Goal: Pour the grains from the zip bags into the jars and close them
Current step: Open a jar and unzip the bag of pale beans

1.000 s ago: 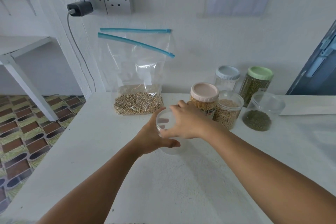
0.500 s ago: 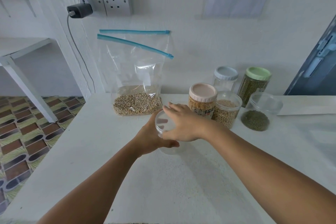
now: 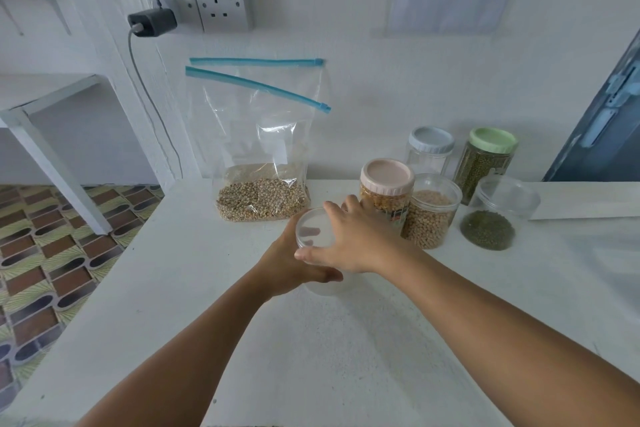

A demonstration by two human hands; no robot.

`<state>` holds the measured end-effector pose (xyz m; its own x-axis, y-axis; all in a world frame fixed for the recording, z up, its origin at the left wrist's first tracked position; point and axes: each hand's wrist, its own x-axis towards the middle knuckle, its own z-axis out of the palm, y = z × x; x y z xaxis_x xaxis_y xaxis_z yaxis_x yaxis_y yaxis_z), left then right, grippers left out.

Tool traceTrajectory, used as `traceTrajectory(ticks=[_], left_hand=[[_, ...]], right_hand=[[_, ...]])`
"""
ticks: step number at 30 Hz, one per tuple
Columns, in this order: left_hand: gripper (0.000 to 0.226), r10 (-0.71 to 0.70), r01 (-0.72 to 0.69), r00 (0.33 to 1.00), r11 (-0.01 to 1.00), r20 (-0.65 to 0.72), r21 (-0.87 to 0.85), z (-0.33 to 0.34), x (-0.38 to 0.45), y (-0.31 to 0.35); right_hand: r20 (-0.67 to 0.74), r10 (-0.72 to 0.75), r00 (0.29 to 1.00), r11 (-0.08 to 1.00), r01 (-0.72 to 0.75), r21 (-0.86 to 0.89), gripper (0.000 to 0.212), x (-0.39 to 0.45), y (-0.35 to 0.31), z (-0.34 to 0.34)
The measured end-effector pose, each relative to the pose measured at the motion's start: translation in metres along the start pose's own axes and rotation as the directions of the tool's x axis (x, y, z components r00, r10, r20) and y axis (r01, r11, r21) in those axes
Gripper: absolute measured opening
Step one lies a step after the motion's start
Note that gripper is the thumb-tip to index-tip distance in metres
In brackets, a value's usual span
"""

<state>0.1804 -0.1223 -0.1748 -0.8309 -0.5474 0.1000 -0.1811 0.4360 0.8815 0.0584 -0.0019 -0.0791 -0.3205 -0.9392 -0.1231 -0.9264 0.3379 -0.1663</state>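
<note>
White counter (image 3: 311, 357) fills the near and middle field; patterned floor tiles (image 3: 52, 253) at left. Zip bag (image 3: 259, 149), largest item, stands upright against the far wall, blue zip strip parted at top, tan grains pooled in the bottom. Right of it, a cluster of jars: green-lidded jar (image 3: 486, 163) of dark green grains far right, blue-lidded jar (image 3: 429, 152) beside it, contents not discernible; nearer, pink-lidded jar (image 3: 386, 189) of yellow grains touching an open jar (image 3: 431, 215) of tan grains. Low clear tub (image 3: 495, 218) with green grains sits right of these, apart.

Clear jar (image 3: 320, 253) at centre, just in front of the bag. Left hand (image 3: 294, 263) wraps its side, gripping. Right hand (image 3: 356, 239) lies over its clear lid (image 3: 313, 227), fingers grasping the rim.
</note>
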Motion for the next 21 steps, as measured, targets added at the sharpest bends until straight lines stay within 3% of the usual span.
traceTrajectory(ticks=[5, 9, 13, 16, 21], left_hand=[[0.122, -0.014, 0.014, 1.000, 1.000, -0.001, -0.009, -0.001, 0.000, -0.003], [0.123, -0.006, 0.006, 1.000, 1.000, 0.003, -0.001, 0.000, 0.000, -0.002], [0.118, 0.001, -0.001, 1.000, 1.000, 0.008, 0.000, -0.001, 0.000, -0.003], [0.122, -0.023, 0.023, 1.000, 1.000, 0.015, -0.014, -0.002, 0.000, -0.002], [0.126, -0.041, 0.041, 0.998, 0.999, 0.041, 0.011, -0.002, 0.002, -0.002]], right_hand=[[0.143, -0.132, 0.981, 0.985, 0.113, 0.133, 0.102, 0.000, 0.005, -0.017], [0.196, -0.125, 0.972, 0.986, 0.101, 0.129, 0.109, -0.001, 0.005, -0.021], [0.025, -0.023, 0.999, 1.000, 0.023, -0.001, 0.105, 0.005, 0.000, -0.006], [-0.002, -0.085, 0.996, 0.995, 0.085, 0.046, 0.097, 0.009, 0.001, -0.005], [-0.073, -0.200, 0.977, 0.962, 0.209, 0.174, 0.102, 0.011, 0.003, -0.021]])
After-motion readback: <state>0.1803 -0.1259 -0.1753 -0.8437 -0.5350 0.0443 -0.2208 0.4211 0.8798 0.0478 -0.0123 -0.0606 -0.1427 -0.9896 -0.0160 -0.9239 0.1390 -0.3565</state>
